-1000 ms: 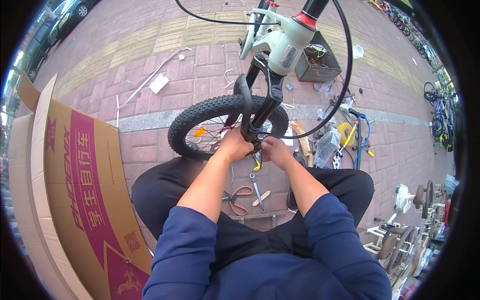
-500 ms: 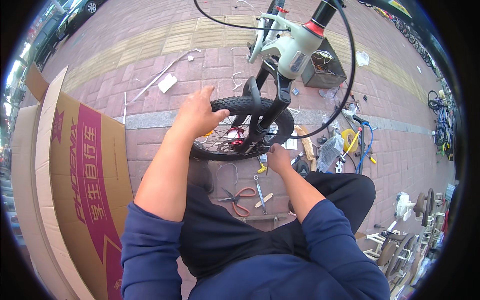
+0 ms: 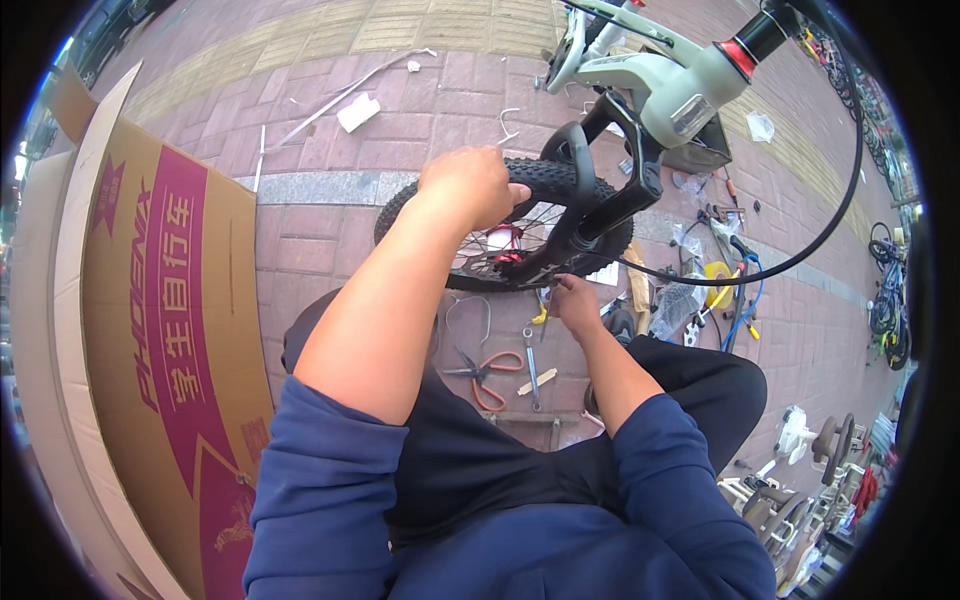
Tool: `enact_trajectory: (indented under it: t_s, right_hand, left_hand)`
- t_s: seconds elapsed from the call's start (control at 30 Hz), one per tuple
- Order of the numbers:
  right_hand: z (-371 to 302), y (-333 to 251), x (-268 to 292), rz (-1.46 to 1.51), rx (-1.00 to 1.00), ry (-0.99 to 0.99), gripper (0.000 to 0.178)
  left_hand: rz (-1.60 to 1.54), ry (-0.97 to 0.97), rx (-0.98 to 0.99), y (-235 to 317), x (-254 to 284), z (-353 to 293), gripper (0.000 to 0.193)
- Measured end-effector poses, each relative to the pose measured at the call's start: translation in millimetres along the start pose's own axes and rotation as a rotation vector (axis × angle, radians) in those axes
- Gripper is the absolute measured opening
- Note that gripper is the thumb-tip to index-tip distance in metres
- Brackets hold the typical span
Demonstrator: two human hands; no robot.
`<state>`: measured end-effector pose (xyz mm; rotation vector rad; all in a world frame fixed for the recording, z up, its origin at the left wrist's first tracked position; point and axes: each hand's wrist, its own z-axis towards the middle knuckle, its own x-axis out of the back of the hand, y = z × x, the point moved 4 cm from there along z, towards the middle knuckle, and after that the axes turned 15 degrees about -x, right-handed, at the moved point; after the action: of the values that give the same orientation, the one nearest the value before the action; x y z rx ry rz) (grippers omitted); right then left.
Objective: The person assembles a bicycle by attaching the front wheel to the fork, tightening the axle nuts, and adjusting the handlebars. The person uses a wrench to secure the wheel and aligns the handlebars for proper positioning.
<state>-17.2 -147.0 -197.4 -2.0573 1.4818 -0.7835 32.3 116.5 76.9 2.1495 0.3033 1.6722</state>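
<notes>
My left hand (image 3: pixel 468 188) is closed over the knobbly black tyre (image 3: pixel 545 178) of a bicycle's front wheel, its thumb on the near side. The wheel stands between the legs of a black suspension fork (image 3: pixel 610 205), under a pale grey-green frame (image 3: pixel 665 85) with a red ring at the head tube. My right hand (image 3: pixel 577 304) is low at the near fork end by the hub, fingers pinched together. A thin dark piece shows below those fingertips, too small to name. Spokes and a red-and-white hub (image 3: pixel 503 240) show through the wheel.
Orange-handled scissors (image 3: pixel 487 378), a spanner (image 3: pixel 531 368) and a yellow-handled tool (image 3: pixel 541 308) lie on the paving before me. A large cardboard box (image 3: pixel 165 330) stands at left. Tools, plastic bags and a yellow tape roll (image 3: pixel 718 285) lie at right, with bicycle parts (image 3: pixel 800 480) nearer.
The frame and fork have leaned to the right, and the cable loop has swung right with them. My left hand has shifted right along the tyre. My right hand stays at the fork end.
</notes>
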Motion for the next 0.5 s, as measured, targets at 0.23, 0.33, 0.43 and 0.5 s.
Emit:
enact_trajectory:
  t_s: [0.23,0.33,0.43,0.5]
  right_hand:
    - [11.5,5.4,1.3,0.058,-0.076,-0.043,0.024]
    - [10.2,5.6,0.6,0.113,-0.092,-0.019,0.027]
    - [-0.2,-1.6,-2.6,0.142,-0.087,0.036,0.023]
    - [-3.5,-3.4,-5.0,0.185,-0.101,0.035,0.022]
  left_hand:
    - [0.011,0.01,0.009,1.9,-0.3,-0.3,0.054]
    - [0.019,0.003,0.0,2.3,-1.2,1.4,0.053]
    - [0.048,-0.03,-0.001,4.4,-0.4,2.4,0.054]
    - [0.061,-0.035,0.01,2.6,-1.7,1.2,0.055]
